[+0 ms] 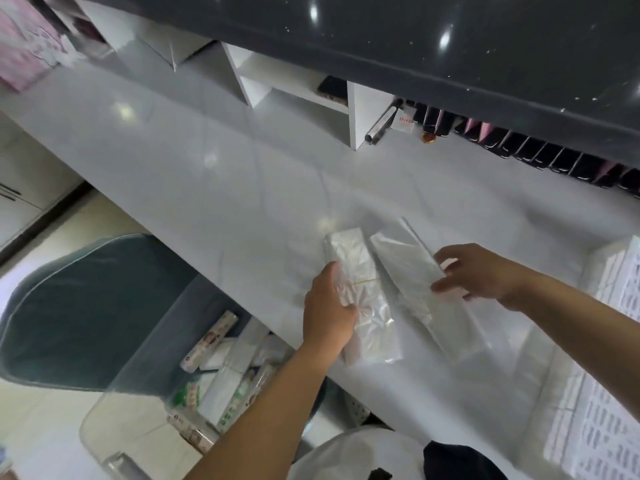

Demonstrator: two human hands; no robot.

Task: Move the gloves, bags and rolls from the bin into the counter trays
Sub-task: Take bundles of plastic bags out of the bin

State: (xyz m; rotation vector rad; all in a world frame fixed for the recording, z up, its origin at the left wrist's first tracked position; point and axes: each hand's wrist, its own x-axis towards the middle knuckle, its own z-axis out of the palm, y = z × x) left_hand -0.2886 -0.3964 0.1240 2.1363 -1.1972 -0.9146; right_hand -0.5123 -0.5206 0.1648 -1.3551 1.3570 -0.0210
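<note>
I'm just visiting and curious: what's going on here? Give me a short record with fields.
Surface: white counter
Left hand: holds a clear bag pack on the counter
Right hand: grips a second bag pack, beside the first
Bin: clear, below the counter edge, boxed rolls inside
Tray: white, perforated, at the right edge

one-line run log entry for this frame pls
left hand: grips bag bundle on counter | right hand: holds second bag bundle | bin: rolls left | tray: at right
</note>
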